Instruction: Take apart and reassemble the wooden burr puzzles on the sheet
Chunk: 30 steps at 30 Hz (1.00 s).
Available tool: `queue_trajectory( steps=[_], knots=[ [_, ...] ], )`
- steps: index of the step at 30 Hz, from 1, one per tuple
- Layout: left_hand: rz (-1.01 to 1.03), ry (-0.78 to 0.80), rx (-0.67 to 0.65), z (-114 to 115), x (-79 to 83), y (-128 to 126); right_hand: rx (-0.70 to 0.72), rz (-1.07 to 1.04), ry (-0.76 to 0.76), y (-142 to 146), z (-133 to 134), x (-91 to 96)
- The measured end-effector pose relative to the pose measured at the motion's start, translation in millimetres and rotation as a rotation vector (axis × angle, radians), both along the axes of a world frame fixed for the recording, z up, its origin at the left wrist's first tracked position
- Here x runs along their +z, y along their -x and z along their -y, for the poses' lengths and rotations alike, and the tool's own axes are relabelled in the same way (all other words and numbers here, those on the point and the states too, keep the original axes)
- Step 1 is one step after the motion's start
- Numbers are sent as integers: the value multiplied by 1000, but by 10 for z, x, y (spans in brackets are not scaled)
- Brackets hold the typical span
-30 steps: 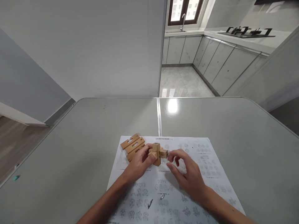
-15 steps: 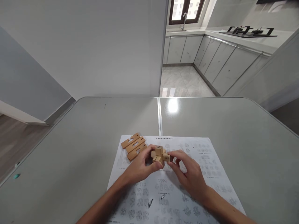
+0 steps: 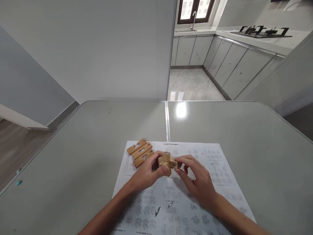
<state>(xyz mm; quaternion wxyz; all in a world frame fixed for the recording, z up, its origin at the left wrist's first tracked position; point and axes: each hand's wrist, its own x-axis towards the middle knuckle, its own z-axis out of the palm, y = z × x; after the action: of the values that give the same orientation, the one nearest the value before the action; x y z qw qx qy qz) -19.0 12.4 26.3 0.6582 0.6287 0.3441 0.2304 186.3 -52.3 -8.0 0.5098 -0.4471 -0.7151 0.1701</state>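
Observation:
Between my hands is a wooden burr puzzle (image 3: 166, 157), pale blocks crossing one another, with numbers inked on several ends. My left hand (image 3: 148, 171) is closed round its left side, the thumb pressed on the near blocks. The thumb and fingertips of my right hand (image 3: 197, 178) pinch the end of the block that juts out to the right. Just beyond my left hand lie flat, notched wooden pieces (image 3: 140, 150), numbered and set side by side. Part of the puzzle is hidden behind my left fingers.
A printed sheet (image 3: 210, 209) of small line diagrams lies under my hands on the grey table (image 3: 73, 163). Two small dark marks or bits (image 3: 157, 211) show on the sheet. A small teal object (image 3: 19, 183) is near the left table edge. A white wall stands behind the table.
Both hands keep their hold on the puzzle. My left thumb has shifted slightly over the near blocks, and the puzzle has barely turned. The view has shifted a little.

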Motion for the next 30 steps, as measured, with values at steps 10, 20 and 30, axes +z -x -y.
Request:
queue_trajectory(
  steps=[10,20,30],
  knots=[
    [39,-3,-9,20,-54,-6,25,102,-2,7,25,-18],
    [-58,-135,-54,50,-18,-24,80,138,40,23,24,-63],
    [-42,-97,-61,45,-52,-14,90,99,-23,23,18,-16]
  ],
)
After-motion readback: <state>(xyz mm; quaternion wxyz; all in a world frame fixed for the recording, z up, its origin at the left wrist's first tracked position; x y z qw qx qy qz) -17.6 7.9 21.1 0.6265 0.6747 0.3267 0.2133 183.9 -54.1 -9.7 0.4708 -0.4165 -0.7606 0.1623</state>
